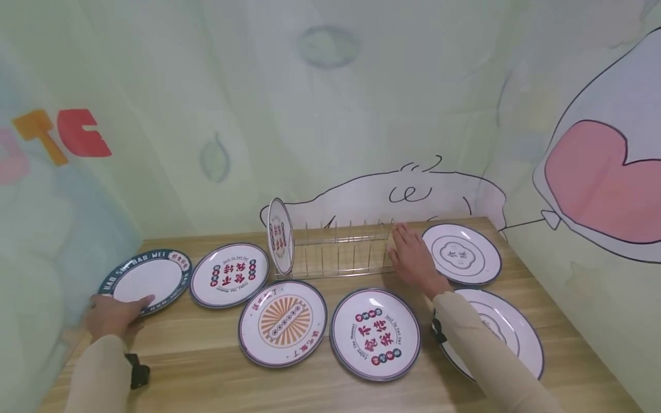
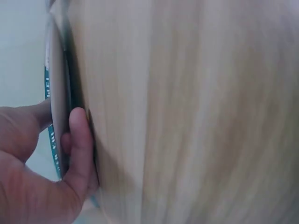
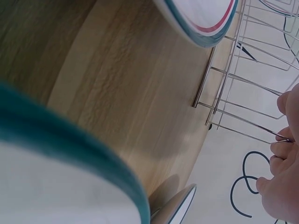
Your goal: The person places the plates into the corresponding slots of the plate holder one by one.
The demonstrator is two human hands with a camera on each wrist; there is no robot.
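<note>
My left hand grips the near-left edge of a white plate with a dark teal lettered rim, thumb on top and fingers underneath. In the left wrist view that plate appears edge-on, tilted a little off the wooden table. At the right end of a wire dish rack, my right hand holds the end wire, its fingers curled at the wire's tip in the right wrist view. One white plate with red characters stands upright in the rack's left end.
Flat on the wooden table lie several plates: one with red characters left of the rack, a sunburst plate and another red-character plate in front, two plainer ones at right. A printed cloth backdrop stands behind.
</note>
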